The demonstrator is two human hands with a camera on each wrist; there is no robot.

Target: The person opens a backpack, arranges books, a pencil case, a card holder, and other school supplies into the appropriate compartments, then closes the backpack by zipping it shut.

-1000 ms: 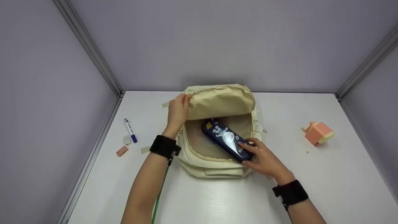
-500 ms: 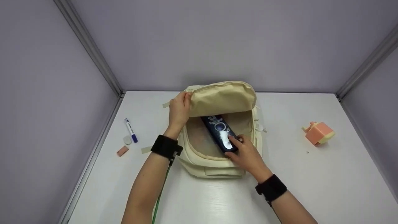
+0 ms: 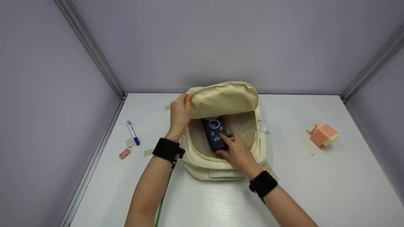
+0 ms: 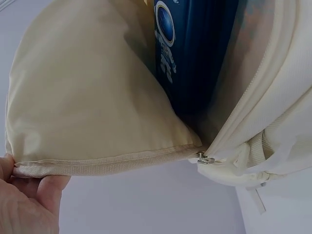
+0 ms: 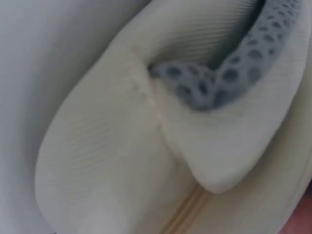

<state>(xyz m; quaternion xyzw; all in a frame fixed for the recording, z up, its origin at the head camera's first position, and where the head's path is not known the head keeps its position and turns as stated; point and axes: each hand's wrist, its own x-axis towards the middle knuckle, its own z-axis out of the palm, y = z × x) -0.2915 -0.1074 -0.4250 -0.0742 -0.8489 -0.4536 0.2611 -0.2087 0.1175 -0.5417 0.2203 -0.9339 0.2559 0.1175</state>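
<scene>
A cream backpack [image 3: 194,168] lies on the white table with its main compartment unzipped. My left hand [image 3: 180,112] pinches the edge of the raised flap [image 3: 225,101] between thumb and fingers, plain also in the left wrist view, where the hand [image 4: 29,204] is at lower left. Inside the compartment is a dark blue pencil case [image 3: 214,134] with space prints, its far end under the flap. My right hand [image 3: 238,154] grips the near end of the case. In the right wrist view only a sliver of that hand [image 5: 300,217] shows.
On the left lie a blue-capped marker [image 3: 133,133], a small pale grey piece [image 3: 129,142] and a pinkish eraser-like block [image 3: 125,154]. An orange and yellow pencil sharpener with a crank [image 3: 323,135] stands right. A grey spotted strip [image 5: 234,78] lies against the backpack's cream fabric.
My right hand has moved left and deeper into the backpack with the pencil case, which now stands more upright in view. My left hand has lifted the flap slightly.
</scene>
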